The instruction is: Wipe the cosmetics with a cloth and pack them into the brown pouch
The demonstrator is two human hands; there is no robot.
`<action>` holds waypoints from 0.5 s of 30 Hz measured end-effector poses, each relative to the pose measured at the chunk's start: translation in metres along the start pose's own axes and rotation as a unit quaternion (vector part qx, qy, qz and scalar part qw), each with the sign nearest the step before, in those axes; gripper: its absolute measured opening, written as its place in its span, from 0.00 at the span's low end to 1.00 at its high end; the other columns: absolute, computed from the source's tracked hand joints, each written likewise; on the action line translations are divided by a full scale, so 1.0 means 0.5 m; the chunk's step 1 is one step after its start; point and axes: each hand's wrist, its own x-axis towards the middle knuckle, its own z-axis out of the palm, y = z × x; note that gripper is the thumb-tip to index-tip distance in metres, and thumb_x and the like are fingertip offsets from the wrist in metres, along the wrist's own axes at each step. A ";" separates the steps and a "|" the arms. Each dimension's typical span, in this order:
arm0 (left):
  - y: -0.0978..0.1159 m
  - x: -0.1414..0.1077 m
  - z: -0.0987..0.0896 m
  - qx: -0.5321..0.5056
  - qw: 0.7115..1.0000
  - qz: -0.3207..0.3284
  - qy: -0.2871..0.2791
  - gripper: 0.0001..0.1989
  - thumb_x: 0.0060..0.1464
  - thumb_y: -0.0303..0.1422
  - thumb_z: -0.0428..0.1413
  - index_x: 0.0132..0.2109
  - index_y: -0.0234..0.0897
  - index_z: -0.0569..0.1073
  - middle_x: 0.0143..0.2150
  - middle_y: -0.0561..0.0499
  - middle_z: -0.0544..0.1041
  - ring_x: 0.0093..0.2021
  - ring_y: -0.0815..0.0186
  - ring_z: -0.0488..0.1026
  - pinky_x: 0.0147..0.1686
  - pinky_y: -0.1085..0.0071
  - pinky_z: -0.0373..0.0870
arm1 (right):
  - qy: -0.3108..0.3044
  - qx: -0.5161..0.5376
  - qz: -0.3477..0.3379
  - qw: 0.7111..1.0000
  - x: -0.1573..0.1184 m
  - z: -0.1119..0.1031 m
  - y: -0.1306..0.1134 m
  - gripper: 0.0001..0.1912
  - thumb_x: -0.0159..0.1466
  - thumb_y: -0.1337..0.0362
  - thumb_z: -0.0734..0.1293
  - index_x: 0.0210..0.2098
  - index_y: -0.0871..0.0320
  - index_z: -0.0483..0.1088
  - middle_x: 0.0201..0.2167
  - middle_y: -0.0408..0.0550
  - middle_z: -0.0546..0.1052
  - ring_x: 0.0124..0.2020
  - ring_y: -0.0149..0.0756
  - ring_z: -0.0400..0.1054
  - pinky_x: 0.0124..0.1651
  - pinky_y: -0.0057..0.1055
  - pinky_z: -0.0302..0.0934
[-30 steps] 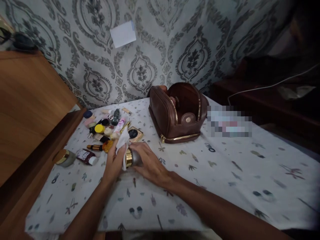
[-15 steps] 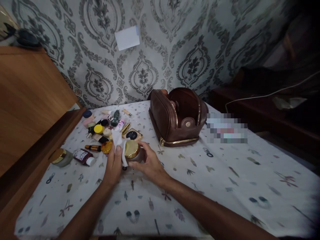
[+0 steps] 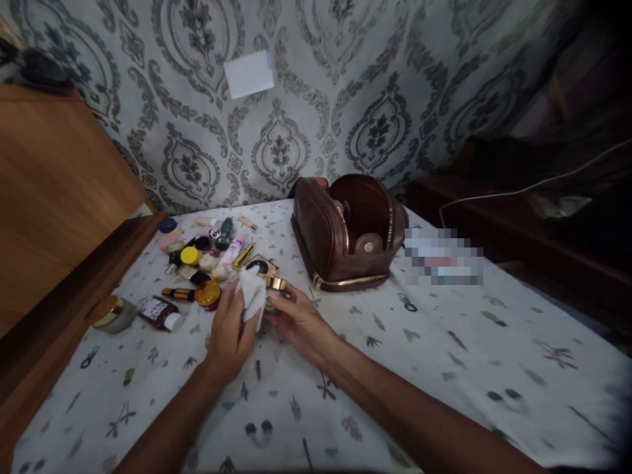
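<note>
A crumpled white cloth (image 3: 252, 293) is gripped in my left hand (image 3: 228, 328) and pressed against a cosmetic jar (image 3: 275, 284) with a gold lid. My right hand (image 3: 301, 324) closes round that jar from the right; fingers and cloth cover most of its body. Left of my hands lie a red jar with an amber lid (image 3: 207, 294), a dark red bottle with a white cap (image 3: 160, 312) and a frosted jar with a gold lid (image 3: 113, 313). Just behind the cloth sits a compact with a black disc (image 3: 259, 264).
A brown leather cosmetic bag (image 3: 340, 243) stands unzipped right of centre. Several small cosmetics, among them a yellow-lidded jar (image 3: 190, 256) and a gold tube (image 3: 243, 257), cluster at the back left. A wooden cabinet (image 3: 59, 171) borders the table's left side. A blurred-out item (image 3: 444, 258) lies right of the bag.
The jar has been tilted and turned in my right hand, so its lid shows edge-on. My left hand has shifted slightly right with the cloth, now covering the jar's left side.
</note>
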 end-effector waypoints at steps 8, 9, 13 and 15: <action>-0.006 -0.002 0.009 -0.046 0.997 -0.060 -0.002 0.21 0.65 0.38 0.48 0.62 0.37 0.66 0.58 0.39 0.69 0.62 0.52 0.65 0.63 0.52 0.58 | -0.028 0.018 0.040 0.999 0.001 -0.009 -0.001 0.21 0.53 0.50 0.76 0.43 0.53 0.75 0.43 0.45 0.81 0.45 0.40 0.75 0.46 0.38 0.72; -0.005 0.000 0.009 -0.057 0.996 -0.068 -0.004 0.22 0.65 0.39 0.47 0.63 0.37 0.66 0.59 0.39 0.69 0.63 0.52 0.64 0.64 0.52 0.57 | -0.028 0.021 0.043 0.998 0.001 -0.010 -0.001 0.21 0.54 0.50 0.76 0.43 0.53 0.75 0.43 0.45 0.81 0.43 0.39 0.75 0.45 0.37 0.72; -0.001 0.006 0.009 -0.102 0.990 -0.096 -0.021 0.23 0.67 0.40 0.45 0.64 0.39 0.66 0.64 0.41 0.68 0.67 0.53 0.60 0.67 0.53 0.53 | -0.004 0.046 0.060 0.997 0.002 -0.011 -0.006 0.17 0.56 0.52 0.75 0.42 0.53 0.76 0.42 0.43 0.81 0.38 0.34 0.74 0.39 0.31 0.73; -0.001 0.007 0.011 -0.119 0.987 -0.108 -0.031 0.23 0.67 0.40 0.44 0.64 0.40 0.65 0.65 0.42 0.66 0.69 0.54 0.57 0.68 0.54 0.50 | 0.010 0.065 0.067 0.996 0.002 -0.009 -0.009 0.14 0.59 0.54 0.74 0.41 0.53 0.76 0.41 0.42 0.81 0.37 0.32 0.74 0.36 0.28 0.72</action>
